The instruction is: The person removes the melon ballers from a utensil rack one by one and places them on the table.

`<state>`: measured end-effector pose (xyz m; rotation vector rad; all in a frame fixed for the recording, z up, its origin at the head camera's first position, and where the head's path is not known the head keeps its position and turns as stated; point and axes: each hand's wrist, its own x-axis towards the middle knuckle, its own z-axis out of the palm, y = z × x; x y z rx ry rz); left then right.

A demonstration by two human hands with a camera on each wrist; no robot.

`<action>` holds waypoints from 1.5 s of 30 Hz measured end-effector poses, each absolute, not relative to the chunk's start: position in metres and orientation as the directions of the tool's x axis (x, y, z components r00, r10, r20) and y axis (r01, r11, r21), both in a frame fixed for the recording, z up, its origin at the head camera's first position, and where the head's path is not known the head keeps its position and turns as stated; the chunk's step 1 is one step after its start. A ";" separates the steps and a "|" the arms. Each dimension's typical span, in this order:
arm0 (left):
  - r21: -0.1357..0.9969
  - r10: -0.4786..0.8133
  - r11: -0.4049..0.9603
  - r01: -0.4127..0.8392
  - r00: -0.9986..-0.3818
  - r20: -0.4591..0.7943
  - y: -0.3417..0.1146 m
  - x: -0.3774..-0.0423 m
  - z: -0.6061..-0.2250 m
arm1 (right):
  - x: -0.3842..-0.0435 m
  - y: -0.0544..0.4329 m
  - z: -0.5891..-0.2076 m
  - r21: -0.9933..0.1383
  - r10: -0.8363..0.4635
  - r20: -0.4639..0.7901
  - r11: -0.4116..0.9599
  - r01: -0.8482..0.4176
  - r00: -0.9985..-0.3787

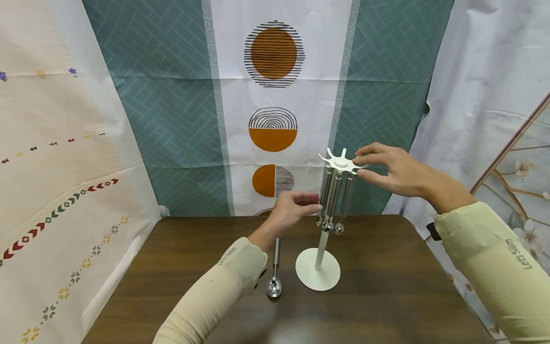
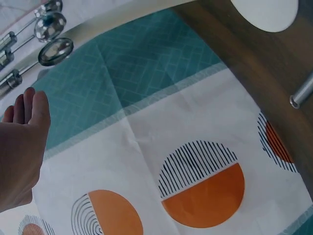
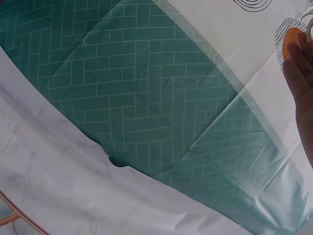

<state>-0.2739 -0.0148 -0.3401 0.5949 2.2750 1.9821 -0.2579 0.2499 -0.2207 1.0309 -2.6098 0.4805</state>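
A white utensil stand (image 1: 341,163) with a ring of hooks at its top holds several shiny metal scoops (image 1: 328,227). The left hand (image 1: 294,208) has its fingers fairly straight, with the tips right at the hanging handles. In the left wrist view, that hand (image 2: 24,147) is below the scoops' round bowls (image 2: 50,27). At the hook ring's right edge, the right hand (image 1: 386,167) holds its fingers loosely extended, thumb below. Part of a white hook (image 3: 308,29) shows beside the right fingers (image 3: 296,68) in the right wrist view.
One metal scoop (image 1: 275,286) lies on the brown table (image 1: 365,296), left of the stand's round white base (image 1: 318,282). Behind the table hangs a green and white patterned cloth (image 1: 180,119). Pale printed cloths hang at both sides.
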 end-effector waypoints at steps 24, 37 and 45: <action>0.911 0.287 0.202 0.360 -0.911 0.296 -0.017 -0.265 -0.324 | -0.260 0.251 -0.223 -0.205 -0.592 0.376 0.697 -0.687 -0.713; 0.910 0.263 0.192 0.368 -0.913 0.313 -0.034 -0.260 -0.323 | -0.260 0.250 -0.224 -0.212 -0.589 0.395 0.689 -0.693 -0.705; 0.904 0.247 0.193 0.382 -0.910 0.332 -0.041 -0.258 -0.324 | -0.260 0.249 -0.224 -0.206 -0.586 0.386 0.698 -0.685 -0.713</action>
